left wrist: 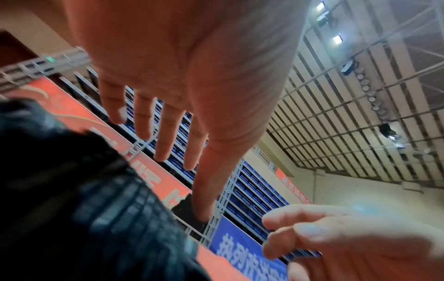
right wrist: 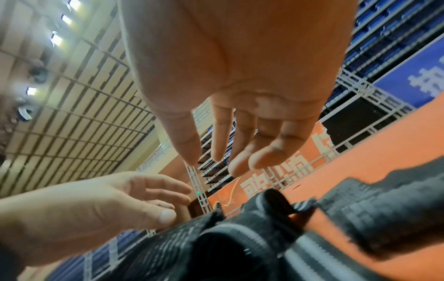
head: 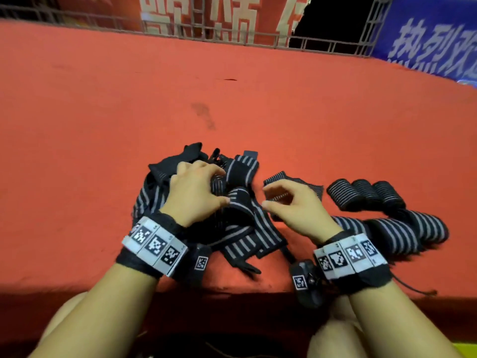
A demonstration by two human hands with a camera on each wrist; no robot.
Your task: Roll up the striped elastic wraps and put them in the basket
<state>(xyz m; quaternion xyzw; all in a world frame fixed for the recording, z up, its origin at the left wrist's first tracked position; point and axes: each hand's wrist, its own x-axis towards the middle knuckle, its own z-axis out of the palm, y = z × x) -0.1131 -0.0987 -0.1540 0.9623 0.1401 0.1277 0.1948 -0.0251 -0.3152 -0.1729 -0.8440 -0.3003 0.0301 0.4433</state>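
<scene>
A tangled pile of unrolled black wraps with grey stripes [head: 240, 215] lies on the red carpet in front of me. My left hand [head: 204, 186] hovers low over the pile's left part with its fingers [left wrist: 168, 136] straight and spread, holding nothing. My right hand [head: 291, 205] is just right of the pile, above a loose flat wrap [head: 296, 183], fingers [right wrist: 242, 148] loosely bent and empty. The pile shows blurred under each wrist [left wrist: 84, 209] [right wrist: 240, 241]. Three small rolled wraps [head: 364, 195] and some bigger rolls [head: 413, 232] lie to the right. No basket is in view.
The red carpeted platform [head: 129, 112] stretches far ahead and to the left. Its front edge [head: 232, 293] runs just below my wrists, with my knees beneath. A metal railing with red and blue banners [head: 258, 34] borders the far side.
</scene>
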